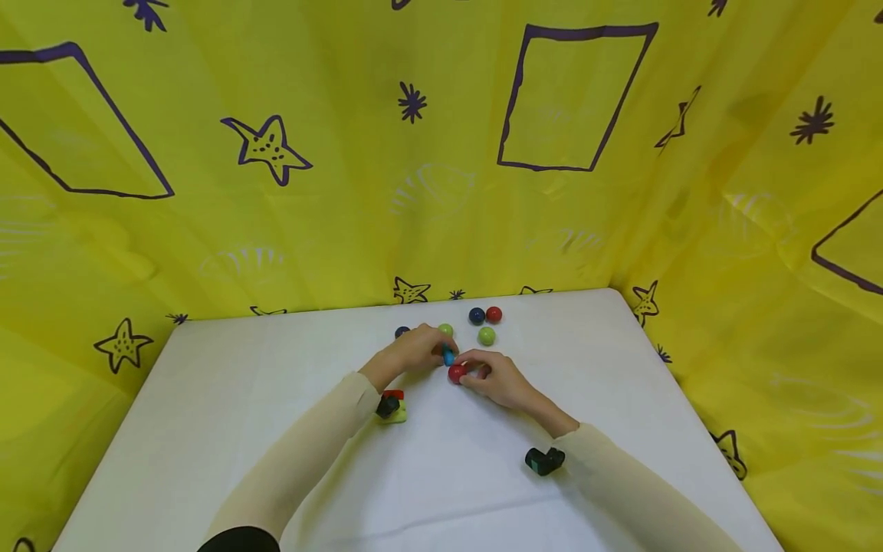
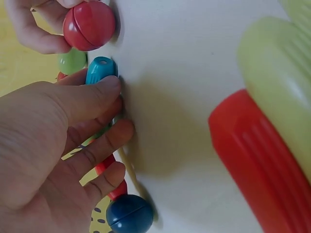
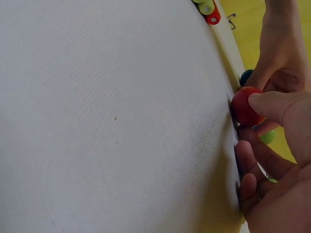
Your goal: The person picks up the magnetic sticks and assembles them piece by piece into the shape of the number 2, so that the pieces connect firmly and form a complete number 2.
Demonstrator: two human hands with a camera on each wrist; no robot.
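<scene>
My left hand (image 1: 418, 348) pinches a blue ribbed stick (image 2: 101, 69) between thumb and fingers, close above the white table. Its tip with a small hole points toward a red ball (image 2: 90, 25). My right hand (image 1: 502, 380) holds that red ball (image 3: 247, 107) between thumb and fingers, low at the table surface. In the left wrist view a gap shows between the ball and the stick's end. Behind the left hand, a red stick (image 2: 118, 191) meets a dark blue ball (image 2: 129, 214). The far end of the blue stick is hidden by the fingers.
A dark blue ball (image 1: 477, 316), a red ball (image 1: 494, 314) and a green ball (image 1: 486, 336) lie at the back. Another green ball (image 1: 445, 330) sits behind the hands. Red (image 2: 257, 160) and light green sticks (image 2: 282, 73) lie beneath the left wrist. Yellow patterned cloth (image 1: 441, 153) surrounds the table.
</scene>
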